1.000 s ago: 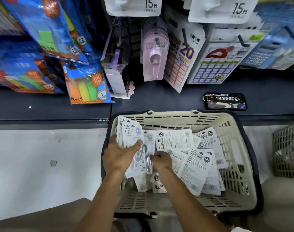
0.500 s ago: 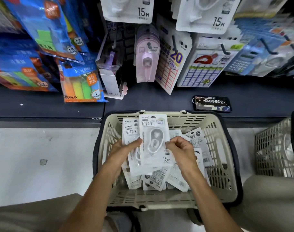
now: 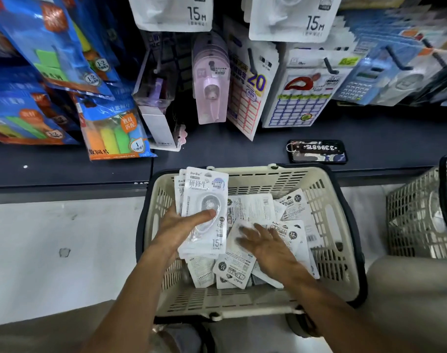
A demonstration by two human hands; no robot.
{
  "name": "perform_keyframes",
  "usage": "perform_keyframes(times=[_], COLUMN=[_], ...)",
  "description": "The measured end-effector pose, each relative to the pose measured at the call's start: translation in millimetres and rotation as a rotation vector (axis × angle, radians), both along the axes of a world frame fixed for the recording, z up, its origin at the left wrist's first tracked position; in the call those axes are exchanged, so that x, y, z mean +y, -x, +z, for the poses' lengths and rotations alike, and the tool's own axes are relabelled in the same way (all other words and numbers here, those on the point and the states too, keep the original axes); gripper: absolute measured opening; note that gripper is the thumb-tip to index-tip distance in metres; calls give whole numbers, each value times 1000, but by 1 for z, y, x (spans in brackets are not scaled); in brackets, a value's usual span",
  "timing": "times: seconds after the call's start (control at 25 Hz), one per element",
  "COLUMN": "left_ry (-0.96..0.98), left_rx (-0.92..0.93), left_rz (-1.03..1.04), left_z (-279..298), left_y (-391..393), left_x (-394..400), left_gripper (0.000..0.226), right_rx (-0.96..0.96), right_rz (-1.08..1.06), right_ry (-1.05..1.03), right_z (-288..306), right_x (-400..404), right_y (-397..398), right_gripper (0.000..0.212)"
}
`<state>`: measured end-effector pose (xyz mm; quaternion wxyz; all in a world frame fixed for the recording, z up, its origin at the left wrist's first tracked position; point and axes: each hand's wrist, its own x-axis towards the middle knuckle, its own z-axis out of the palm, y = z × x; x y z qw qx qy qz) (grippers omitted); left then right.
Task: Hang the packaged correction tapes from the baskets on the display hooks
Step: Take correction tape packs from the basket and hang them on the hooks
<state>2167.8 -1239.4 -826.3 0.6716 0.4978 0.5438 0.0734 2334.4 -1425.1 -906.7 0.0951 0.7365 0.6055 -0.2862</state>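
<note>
My left hand (image 3: 184,225) holds a stack of tapes (image 3: 204,212) over the basket (image 3: 329,225), thumb across the front. My right hand (image 3: 265,243), fingers spread, lies on loose packs (image 3: 253,207) inside the basket.

A second ago both hands were down among the packets in the basket (image 3: 327,225). Half a second ago they held a small stack of packaged correction tapes (image 3: 204,212) between them, the right pinching its right edge. Now the left hand (image 3: 181,225) holds the stack alone at centre frame, thumb across the front packet, while the right hand (image 3: 265,244), blurred, has let go and dropped, fingers spread, onto the loose packets (image 3: 253,210) at lower centre.
</note>
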Motion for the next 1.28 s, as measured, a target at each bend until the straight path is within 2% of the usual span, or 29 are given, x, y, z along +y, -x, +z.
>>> perform_keyframes(times=[0.08, 0.16, 0.24, 0.32, 0.48, 0.56, 0.64, 0.72, 0.84, 0.92, 1.0, 1.12, 1.28], left_ry=[1, -1, 1, -3, 28, 26, 2, -52, -144, -231, -293, -338, -314], left_rx=[17, 41, 34, 0, -17, -46, -122, -237, -456, -578, -642, -707, -755], left_rz=[-12, -5, -14, -20, -6, -50, -84, -83, -77, -81, -97, -65, -6], left_z=[-4, -7, -3, 6, 26, 45, 68, 103, 175, 222, 259, 280, 277], left_y=[2, 4, 5, 4, -4, -12, -28, -47, -77, -92, -103, -109, -117], left_x=[0, 3, 5, 2, -14, -28, -36, -34, -19, -4, 8, 20, 23], left_gripper=[67, 64, 62, 72, 94, 94, 103, 97, 86, 78, 81, 80, 77], right_rx=[62, 183, 344, 571, 891, 1064, 1214, 1316, 1312, 1190, 1020, 832, 683], right_rz=[28, -140, -384, -691, -1190, -1259, -1186, -1102, -1052, -1052, -1023, -998, -1037], right_ry=[-173, -389, -435, -407, -543, -617, -696, -819, -1096, -1254, -1343, -1376, -1307], right_z=[-6, 6, 29, 51, 96, 124, 156, 192, 262, 307, 339, 362, 370], right_x=[-1, 6, 10, -1, -30, -28, -20, -11, 1, 6, 9, 15, 26], right_y=[-6, -18, -40, -63, -85, -81, -73, -70, -88, -107, -127, -149, -160], right_gripper=[59, 31, 16, 15, 19, 15, 23, 23, 22, 19, 13, 11, 9])
